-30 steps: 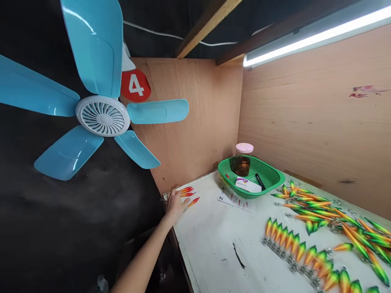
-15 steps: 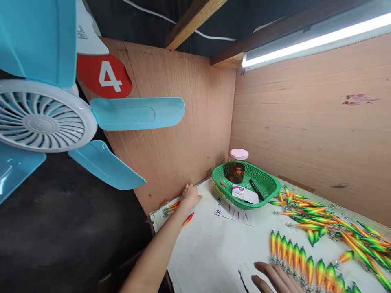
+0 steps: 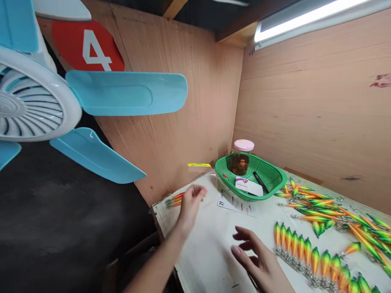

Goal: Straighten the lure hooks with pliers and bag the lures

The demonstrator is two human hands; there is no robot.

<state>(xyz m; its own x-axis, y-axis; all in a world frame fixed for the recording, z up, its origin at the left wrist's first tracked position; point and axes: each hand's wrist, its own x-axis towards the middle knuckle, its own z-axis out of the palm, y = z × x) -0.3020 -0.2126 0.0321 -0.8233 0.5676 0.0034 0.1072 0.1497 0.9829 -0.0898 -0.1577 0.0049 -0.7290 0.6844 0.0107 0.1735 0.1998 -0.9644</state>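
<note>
My left hand (image 3: 192,201) is above the white tabletop (image 3: 210,236), near its left back edge. Its fingers are curled together, and motion blur hides what is between them. Just left of it lie several orange lures (image 3: 175,200) with metal hooks. My right hand (image 3: 262,258) hovers over the front of the table, fingers spread, holding nothing. To its right stretches a slanting row of green-and-orange lures (image 3: 301,247), hooks toward the front. A loose pile of similar lures (image 3: 332,211) lies behind that row.
A green basket (image 3: 275,185) at the back holds a pink-lidded jar (image 3: 241,159), a black pen (image 3: 260,182) and a white card (image 3: 249,186). A marked paper (image 3: 236,206) lies before it. A yellow label (image 3: 199,165) is by the wall. A blue-bladed fan (image 3: 131,93) fills the upper left.
My left hand has come away from the table's back edge, uncovering the yellow label. My right hand has moved up and left, away from the lure row. The whole view has shifted.
</note>
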